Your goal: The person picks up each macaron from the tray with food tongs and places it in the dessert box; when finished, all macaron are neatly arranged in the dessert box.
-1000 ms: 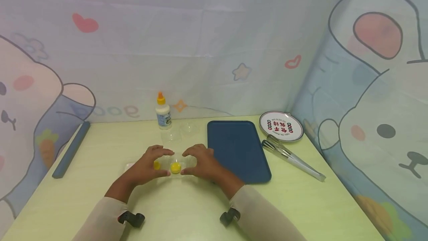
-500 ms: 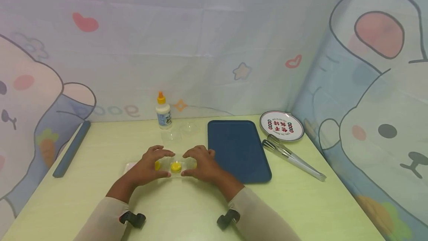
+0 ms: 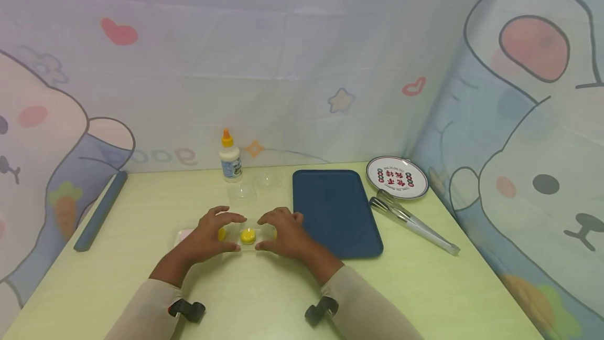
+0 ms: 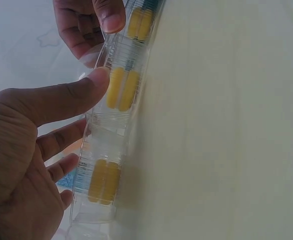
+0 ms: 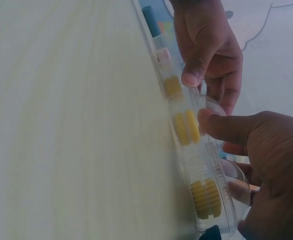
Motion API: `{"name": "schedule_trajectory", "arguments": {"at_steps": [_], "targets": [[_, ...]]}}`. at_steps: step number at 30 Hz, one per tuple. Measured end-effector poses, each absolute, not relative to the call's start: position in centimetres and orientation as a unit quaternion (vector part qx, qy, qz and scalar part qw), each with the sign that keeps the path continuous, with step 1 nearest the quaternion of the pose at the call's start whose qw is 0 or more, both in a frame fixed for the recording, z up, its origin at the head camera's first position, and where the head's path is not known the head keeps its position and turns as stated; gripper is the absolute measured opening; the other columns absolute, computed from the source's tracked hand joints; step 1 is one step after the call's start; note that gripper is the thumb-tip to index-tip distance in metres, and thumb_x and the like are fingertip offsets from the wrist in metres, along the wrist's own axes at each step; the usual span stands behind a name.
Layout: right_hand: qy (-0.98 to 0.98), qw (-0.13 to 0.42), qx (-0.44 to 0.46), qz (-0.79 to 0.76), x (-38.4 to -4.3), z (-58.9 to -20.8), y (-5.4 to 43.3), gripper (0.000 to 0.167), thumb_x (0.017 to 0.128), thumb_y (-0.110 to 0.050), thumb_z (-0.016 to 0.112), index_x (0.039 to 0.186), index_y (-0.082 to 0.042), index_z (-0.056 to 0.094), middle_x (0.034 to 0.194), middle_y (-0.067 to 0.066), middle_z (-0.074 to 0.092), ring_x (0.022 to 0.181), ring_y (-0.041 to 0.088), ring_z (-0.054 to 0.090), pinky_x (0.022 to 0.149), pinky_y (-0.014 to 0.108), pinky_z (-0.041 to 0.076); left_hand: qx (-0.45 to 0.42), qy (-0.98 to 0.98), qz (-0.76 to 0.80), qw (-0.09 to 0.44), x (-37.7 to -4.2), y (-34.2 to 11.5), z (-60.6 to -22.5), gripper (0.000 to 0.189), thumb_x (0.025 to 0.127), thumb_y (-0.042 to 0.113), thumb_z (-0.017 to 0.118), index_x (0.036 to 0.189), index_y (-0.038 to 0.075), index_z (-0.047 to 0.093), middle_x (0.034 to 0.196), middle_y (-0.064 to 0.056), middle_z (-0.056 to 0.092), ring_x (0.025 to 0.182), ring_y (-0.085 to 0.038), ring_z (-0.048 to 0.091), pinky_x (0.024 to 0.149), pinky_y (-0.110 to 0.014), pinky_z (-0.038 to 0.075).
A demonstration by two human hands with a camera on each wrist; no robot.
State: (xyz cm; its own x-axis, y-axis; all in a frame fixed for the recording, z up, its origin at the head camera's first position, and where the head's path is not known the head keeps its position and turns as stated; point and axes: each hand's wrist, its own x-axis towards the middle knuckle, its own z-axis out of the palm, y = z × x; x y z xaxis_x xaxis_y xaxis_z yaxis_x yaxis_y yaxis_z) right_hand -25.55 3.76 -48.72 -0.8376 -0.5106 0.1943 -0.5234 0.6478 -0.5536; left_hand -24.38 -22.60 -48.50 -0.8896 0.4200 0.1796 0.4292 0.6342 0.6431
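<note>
A clear plastic box (image 3: 249, 248) holds several yellow macarons, one of which (image 3: 248, 236) shows between my hands in the head view. My left hand (image 3: 209, 234) grips the box from the left, thumb on the near edge and fingers beyond it. From the right, my right hand (image 3: 287, 232) grips it the same way. The left wrist view shows another macaron (image 4: 97, 182) standing in its compartment below the left thumb. Clear rounded plastic (image 5: 240, 187) lies behind the box in the right wrist view; how it joins the box cannot be told.
A dark blue tray (image 3: 335, 214) lies to the right, with metal tongs (image 3: 415, 223) and a printed plate (image 3: 397, 177) beyond. A white bottle (image 3: 231, 161) stands behind two clear domed pieces, a nearer one (image 3: 241, 191) and a farther one (image 3: 267, 180). A grey-blue bar (image 3: 101, 211) lies at left.
Both hands keep their places on the box, with barely any shift. The tray, bottle, plate and tongs have not moved.
</note>
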Motion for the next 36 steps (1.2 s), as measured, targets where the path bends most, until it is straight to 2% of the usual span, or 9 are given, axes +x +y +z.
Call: {"name": "schedule_trajectory", "arguments": {"at_steps": [11,19,25,36], "targets": [[-0.911,0.012,0.281,0.303,-25.52,-48.75,3.66,0.051,0.091,-0.033,0.092,0.135,-0.017,0.074,0.142,0.0,0.071,0.138,0.023,0.052,0.107,0.056,0.027,-0.232,-0.909,-0.345,0.017,-24.11,-22.48,-48.11,0.059,0.084,0.023,0.095,0.138,0.014,0.072,0.144,-0.013,0.071,0.155,-0.054,0.033,0.114,-0.09,0.027],[-0.913,0.007,0.272,0.304,-25.44,-48.77,3.5,0.048,0.09,-0.031,0.093,0.132,-0.015,0.077,0.143,0.0,0.072,0.14,0.025,0.052,0.11,0.063,0.025,-0.221,-0.914,-0.339,0.014,-24.26,-22.46,-48.66,0.059,0.083,0.023,0.096,0.137,0.012,0.073,0.145,-0.015,0.069,0.156,-0.054,0.029,0.116,-0.088,0.019],[-0.913,0.008,0.271,0.305,-25.41,-48.75,3.44,0.048,0.09,-0.03,0.093,0.132,-0.016,0.077,0.144,0.001,0.072,0.141,0.025,0.052,0.111,0.065,0.024,-0.214,-0.917,-0.337,0.008,-24.33,-22.54,-48.81,0.06,0.083,0.024,0.096,0.137,0.014,0.072,0.149,-0.017,0.065,0.157,-0.056,0.026,0.114,-0.091,0.022],[-0.913,-0.001,0.268,0.306,-25.46,-48.61,3.51,0.05,0.09,-0.03,0.092,0.135,-0.017,0.075,0.144,0.001,0.071,0.142,0.025,0.05,0.112,0.065,0.024,-0.216,-0.916,-0.338,0.006,-24.42,-22.4,-48.66,0.064,0.081,0.023,0.097,0.138,0.012,0.071,0.149,-0.017,0.065,0.158,-0.054,0.026,0.115,-0.09,0.02]]}}
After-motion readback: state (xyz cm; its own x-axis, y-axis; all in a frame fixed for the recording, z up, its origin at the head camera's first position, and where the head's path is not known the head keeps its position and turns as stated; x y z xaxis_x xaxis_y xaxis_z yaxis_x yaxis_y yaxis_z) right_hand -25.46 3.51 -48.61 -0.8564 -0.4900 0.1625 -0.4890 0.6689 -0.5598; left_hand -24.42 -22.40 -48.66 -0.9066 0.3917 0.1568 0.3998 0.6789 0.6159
